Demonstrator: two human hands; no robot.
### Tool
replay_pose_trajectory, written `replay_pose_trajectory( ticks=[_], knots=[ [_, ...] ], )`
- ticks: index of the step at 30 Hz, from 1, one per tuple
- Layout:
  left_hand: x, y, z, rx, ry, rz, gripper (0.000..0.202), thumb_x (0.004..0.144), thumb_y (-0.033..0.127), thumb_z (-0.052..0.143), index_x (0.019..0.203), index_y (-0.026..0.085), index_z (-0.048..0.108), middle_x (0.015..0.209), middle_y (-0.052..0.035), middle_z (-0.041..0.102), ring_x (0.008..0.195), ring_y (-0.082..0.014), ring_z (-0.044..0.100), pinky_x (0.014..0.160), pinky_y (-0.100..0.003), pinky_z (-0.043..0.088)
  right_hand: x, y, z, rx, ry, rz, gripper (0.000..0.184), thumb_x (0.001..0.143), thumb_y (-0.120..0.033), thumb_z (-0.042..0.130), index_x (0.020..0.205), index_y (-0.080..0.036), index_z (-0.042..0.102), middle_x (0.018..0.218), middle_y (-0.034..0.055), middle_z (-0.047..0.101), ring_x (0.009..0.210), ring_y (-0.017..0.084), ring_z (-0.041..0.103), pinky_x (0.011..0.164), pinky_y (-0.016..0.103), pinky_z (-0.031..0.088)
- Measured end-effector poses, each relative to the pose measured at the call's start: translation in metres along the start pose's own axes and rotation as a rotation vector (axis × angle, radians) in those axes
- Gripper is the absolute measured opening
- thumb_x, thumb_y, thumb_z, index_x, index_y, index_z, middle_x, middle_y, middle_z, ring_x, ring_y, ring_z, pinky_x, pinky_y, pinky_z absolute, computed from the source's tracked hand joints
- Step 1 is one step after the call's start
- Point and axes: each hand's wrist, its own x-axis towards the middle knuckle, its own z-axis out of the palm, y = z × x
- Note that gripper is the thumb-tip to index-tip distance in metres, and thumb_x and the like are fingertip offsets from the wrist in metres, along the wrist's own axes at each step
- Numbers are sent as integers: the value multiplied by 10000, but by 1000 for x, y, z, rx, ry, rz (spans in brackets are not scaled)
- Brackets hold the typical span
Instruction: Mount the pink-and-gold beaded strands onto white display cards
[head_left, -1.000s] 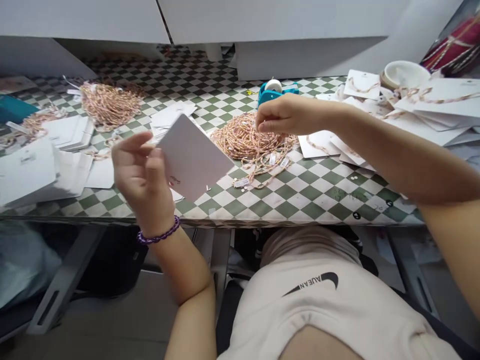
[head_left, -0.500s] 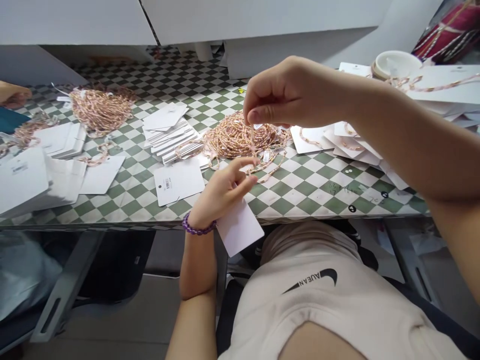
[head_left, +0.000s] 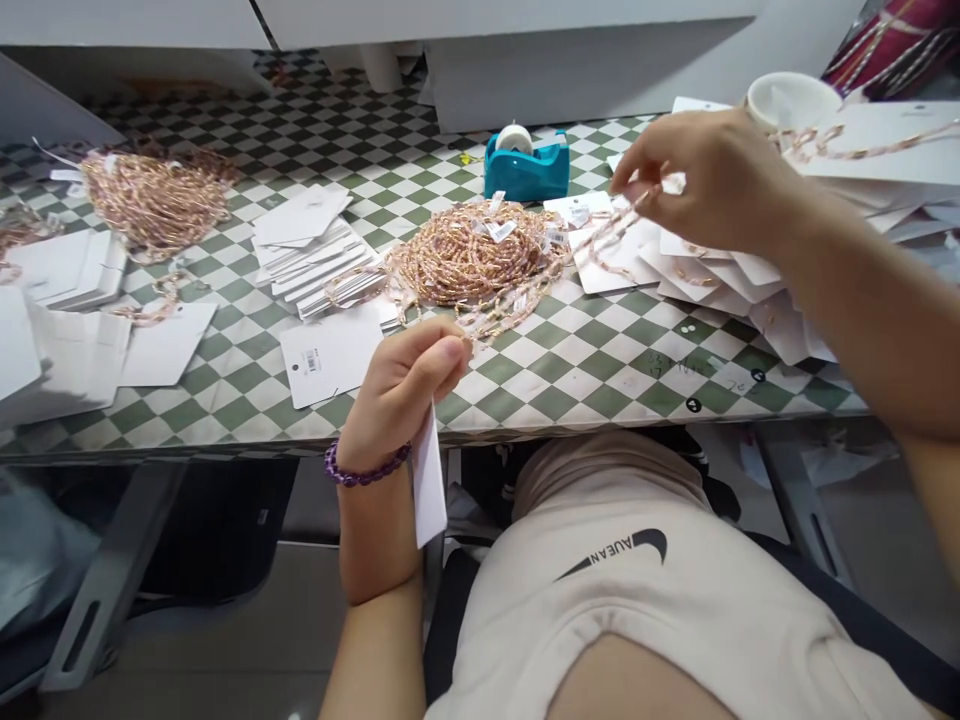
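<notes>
My left hand (head_left: 405,385) is closed at the table's front edge, pinching a white card (head_left: 428,478) that hangs edge-on below it, and one end of a pink-gold bead chain (head_left: 525,290). That chain stretches up and to the right to my right hand (head_left: 705,175), which pinches its other end above a spread of white cards (head_left: 720,275). Between my hands lies a heap of bead chains (head_left: 469,255) with small white tags.
A teal tape dispenser (head_left: 525,165) stands behind the heap. A stack of white cards (head_left: 315,245) and one tagged card (head_left: 326,355) lie to the left; another chain heap (head_left: 154,195) sits far left. A white bowl (head_left: 791,100) is at the back right. The checked tablecloth (head_left: 600,370) covers the table.
My right hand has swung from above the heap out to the right, drawing one chain taut. My left hand has turned the card edge-on and stayed near the table's front edge.
</notes>
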Motion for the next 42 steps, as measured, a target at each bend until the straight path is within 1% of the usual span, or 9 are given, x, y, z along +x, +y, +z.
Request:
replay_pose_trajectory(
  ticks=[5,9,14,22,28,31,36,39,42],
  knots=[
    [1,-3,3,-152,93,-25,329,964,313,520,663,181,505,502,44,333,457,-82,273,477,-263,207,-8,-12,21,947,-84,454,360,1056,-324,398,888,-134,654,957,91,729,899,142,705,776,274,603],
    [0,-6,-1,-255,228,-73,276,948,295,528,697,182,514,499,51,324,450,-82,260,486,-270,167,-14,-31,24,1396,-234,539,390,1059,-186,298,782,-116,564,755,66,711,772,150,729,680,264,610],
    [2,-3,-2,-256,304,-54,267,951,256,516,698,172,536,496,49,329,455,-77,265,497,-277,167,-16,-29,19,1412,-339,538,341,1044,-152,320,770,-119,521,695,53,685,578,140,691,494,207,524],
    [-4,0,-1,-179,348,42,253,933,282,566,706,169,571,486,54,364,426,-75,265,466,-272,172,-14,-24,21,1289,-450,612,391,1006,-459,541,935,-94,659,692,43,665,453,63,563,431,165,423],
    [-6,5,-5,48,282,220,253,967,287,553,753,180,633,479,61,387,404,-61,310,401,-216,223,-14,-32,18,1390,-153,606,161,897,-25,508,937,-87,651,800,42,714,745,121,711,738,245,589],
    [-1,6,1,283,195,296,251,976,304,553,771,186,638,496,67,452,388,-47,332,383,-179,265,-12,-33,17,1520,-44,541,252,905,-54,417,926,-105,662,862,47,724,832,137,714,833,292,609],
    [1,-4,17,657,49,249,190,979,295,523,1089,176,623,589,65,578,424,-53,423,429,-165,324,-6,-34,17,1456,119,603,124,919,-42,554,1010,-105,610,740,13,671,581,67,607,554,168,530],
    [0,-8,21,777,59,178,488,986,344,531,1424,171,405,659,57,620,462,-78,480,460,-184,340,-7,-38,12,1336,128,696,305,896,18,561,1173,-111,548,809,8,693,482,30,524,410,124,386],
    [12,-5,28,851,73,186,512,998,377,508,1465,208,385,720,26,660,511,-112,519,498,-217,343,-11,-36,6,1294,94,605,412,850,55,551,1223,-119,535,881,1,709,482,21,529,401,124,376]
  ],
)
